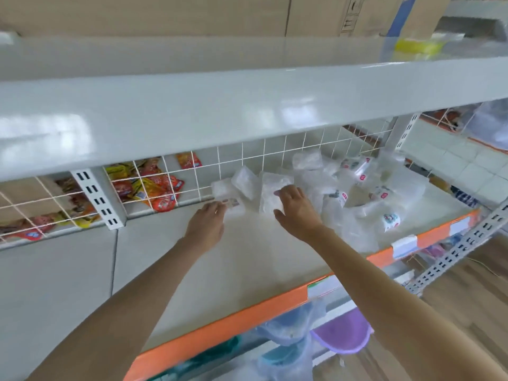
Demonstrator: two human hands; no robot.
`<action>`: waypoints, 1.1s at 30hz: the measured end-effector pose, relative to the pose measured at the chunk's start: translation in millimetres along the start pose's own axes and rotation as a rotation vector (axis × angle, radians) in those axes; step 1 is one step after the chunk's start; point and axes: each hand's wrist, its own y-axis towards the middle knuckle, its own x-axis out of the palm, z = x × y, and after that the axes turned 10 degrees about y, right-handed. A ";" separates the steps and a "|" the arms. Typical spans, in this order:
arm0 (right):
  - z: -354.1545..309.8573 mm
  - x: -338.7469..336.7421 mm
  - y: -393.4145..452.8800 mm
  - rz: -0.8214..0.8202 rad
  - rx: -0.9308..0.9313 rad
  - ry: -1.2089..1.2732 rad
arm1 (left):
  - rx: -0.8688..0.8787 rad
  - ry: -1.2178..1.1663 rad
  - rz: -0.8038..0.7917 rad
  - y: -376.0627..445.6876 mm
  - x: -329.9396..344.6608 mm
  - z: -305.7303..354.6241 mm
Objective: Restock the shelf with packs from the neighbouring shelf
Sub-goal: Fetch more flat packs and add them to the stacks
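Note:
Both my arms reach into the white shelf (247,259) with the orange front strip. My left hand (207,222) holds a small clear pack (233,205) at its fingertips, near the wire back grid. My right hand (295,206) grips an upright clear pack (270,192) with white contents, thumb in front and fingers curled behind. Several more clear packs stand at the back (244,181), and a loose heap of them (354,193) fills the shelf's right half.
A wire grid (275,158) backs the shelf. Red and yellow snack packs (154,188) lie behind it on the left. A deep white shelf (220,105) overhangs above. Purple and blue plastic goods (341,334) sit on the level below. Wooden floor shows at the right.

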 end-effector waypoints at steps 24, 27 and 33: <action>-77.6 38.9 -75.7 -0.363 -0.395 0.236 | -0.537 -0.317 -0.055 -169.4 -32.1 13.4; -117.4 51.3 -85.2 -0.381 -0.518 0.293 | -0.737 -0.296 0.030 -226.2 -50.1 -5.9; -211.8 76.5 -117.2 -0.451 -0.744 0.380 | -1.036 -0.300 0.130 -338.7 -77.3 -37.9</action>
